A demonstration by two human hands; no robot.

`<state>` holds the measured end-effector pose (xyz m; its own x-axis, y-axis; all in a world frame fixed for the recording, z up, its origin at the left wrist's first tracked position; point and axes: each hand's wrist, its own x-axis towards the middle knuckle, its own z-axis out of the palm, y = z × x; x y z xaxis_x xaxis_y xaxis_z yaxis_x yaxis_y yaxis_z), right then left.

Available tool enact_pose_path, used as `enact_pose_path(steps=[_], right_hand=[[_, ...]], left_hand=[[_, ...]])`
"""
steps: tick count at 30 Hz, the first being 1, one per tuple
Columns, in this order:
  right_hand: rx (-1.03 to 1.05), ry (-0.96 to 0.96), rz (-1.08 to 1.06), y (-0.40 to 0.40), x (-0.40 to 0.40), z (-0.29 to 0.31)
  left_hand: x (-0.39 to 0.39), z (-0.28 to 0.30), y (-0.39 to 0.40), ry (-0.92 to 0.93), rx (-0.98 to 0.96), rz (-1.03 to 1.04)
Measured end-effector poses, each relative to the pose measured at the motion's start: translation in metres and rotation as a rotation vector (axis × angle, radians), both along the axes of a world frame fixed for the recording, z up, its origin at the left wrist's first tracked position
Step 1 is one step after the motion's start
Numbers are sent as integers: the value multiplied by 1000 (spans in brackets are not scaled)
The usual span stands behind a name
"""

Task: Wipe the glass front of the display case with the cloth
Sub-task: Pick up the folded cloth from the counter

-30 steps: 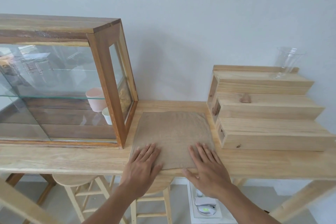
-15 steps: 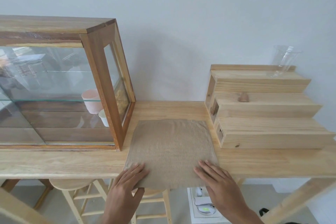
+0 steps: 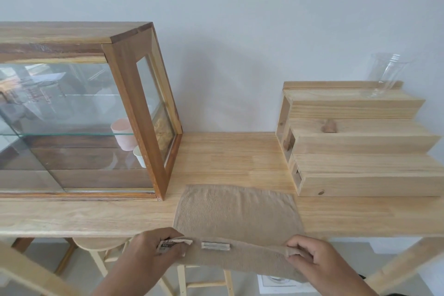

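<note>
A tan cloth (image 3: 236, 214) lies across the front edge of the wooden table (image 3: 96, 216), its near edge folded up and hanging over. My left hand (image 3: 153, 251) pinches the cloth's near left corner, where a label shows. My right hand (image 3: 310, 257) pinches the near right corner. The wooden display case (image 3: 134, 84) stands at the left, its glass front (image 3: 60, 115) facing me, to the left of the cloth. Inside it are a pink cup (image 3: 121, 133) and a small white cup (image 3: 139, 155).
A stepped wooden riser (image 3: 360, 149) stands at the right of the table, with a clear glass vase (image 3: 384, 74) on its top step. Wooden stools (image 3: 101, 247) sit under the table. A white wall is behind.
Both hands slid back from flat on the cloth to its near edge and gripped the corners. The cloth has been pulled toward me, over the table edge.
</note>
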<state>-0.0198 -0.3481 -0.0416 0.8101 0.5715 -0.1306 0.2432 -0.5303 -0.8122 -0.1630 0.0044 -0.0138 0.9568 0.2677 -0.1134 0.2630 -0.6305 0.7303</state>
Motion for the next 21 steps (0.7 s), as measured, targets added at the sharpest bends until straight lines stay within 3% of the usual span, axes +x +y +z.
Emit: enact_pose_path(steps=[6, 14, 19, 21], right_hand=[[43, -14, -254, 18, 39, 7], [-105, -269, -605, 65, 65, 0], [-207, -707, -640, 68, 31, -22], [-211, -724, -531, 72, 16, -31]], left_hand=[[56, 7, 7, -91, -27, 144], [117, -6, -8, -156, 20, 394], [94, -30, -43, -307, 316, 178], [87, -45, -53, -270, 334, 70]])
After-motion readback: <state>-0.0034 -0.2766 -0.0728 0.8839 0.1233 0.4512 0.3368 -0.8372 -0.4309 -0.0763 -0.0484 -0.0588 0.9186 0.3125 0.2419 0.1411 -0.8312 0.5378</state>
